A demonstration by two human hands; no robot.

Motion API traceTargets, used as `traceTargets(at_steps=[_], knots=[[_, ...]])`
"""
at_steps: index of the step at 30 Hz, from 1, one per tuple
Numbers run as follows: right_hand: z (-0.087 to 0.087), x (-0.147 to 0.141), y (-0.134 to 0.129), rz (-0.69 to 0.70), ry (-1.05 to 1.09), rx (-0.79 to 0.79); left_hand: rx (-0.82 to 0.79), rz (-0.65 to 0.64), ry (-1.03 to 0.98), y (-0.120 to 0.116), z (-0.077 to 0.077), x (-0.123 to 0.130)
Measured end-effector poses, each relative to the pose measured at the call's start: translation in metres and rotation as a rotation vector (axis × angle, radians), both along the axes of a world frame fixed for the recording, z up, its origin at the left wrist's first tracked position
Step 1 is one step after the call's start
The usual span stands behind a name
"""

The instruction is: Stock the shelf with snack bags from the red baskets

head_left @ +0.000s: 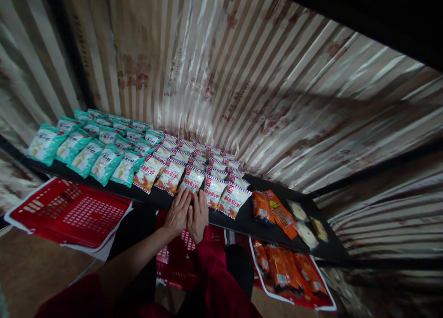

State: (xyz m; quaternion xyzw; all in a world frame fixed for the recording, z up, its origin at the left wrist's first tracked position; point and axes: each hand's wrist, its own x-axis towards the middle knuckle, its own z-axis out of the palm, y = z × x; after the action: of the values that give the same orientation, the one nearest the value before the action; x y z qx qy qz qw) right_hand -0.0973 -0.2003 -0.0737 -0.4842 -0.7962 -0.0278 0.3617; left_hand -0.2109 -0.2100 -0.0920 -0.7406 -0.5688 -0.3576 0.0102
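Note:
My left hand (177,213) and my right hand (198,215) lie side by side at the front edge of the black shelf (119,189). Their fingers are stretched out, and the fingertips touch the lower part of a white snack bag (192,176) with a blue-and-red striped top. That bag stands in the front row of similar snack bags (170,172), set out in several rows. Left of them, teal-and-white snack bags (104,163) are lined up in rows too. My palms face down, so the undersides of my fingers are hidden.
Orange packets (282,213) and pale packets (305,235) lie on the shelf's right end. Below are a red basket (74,216) at left, another red basket (180,258) between my legs, and one holding orange packets (277,267). Striped sheeting (207,69) hangs behind.

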Motion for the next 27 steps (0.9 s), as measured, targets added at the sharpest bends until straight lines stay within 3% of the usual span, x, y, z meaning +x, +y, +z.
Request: traceTargets(at_steps=[5, 10, 27], knots=[[-0.003, -0.016, 0.005, 0.050, -0.022, -0.004, 0.001, 0.114, 0.006, 0.004, 0.006, -0.022], [-0.010, -0.026, 0.006, 0.047, -0.023, 0.014, 0.025, 0.096, 0.039, 0.006, 0.002, -0.039], [-0.021, -0.027, 0.010, -0.005, -0.086, 0.054, 0.171, 0.060, 0.140, 0.009, -0.017, -0.041]])
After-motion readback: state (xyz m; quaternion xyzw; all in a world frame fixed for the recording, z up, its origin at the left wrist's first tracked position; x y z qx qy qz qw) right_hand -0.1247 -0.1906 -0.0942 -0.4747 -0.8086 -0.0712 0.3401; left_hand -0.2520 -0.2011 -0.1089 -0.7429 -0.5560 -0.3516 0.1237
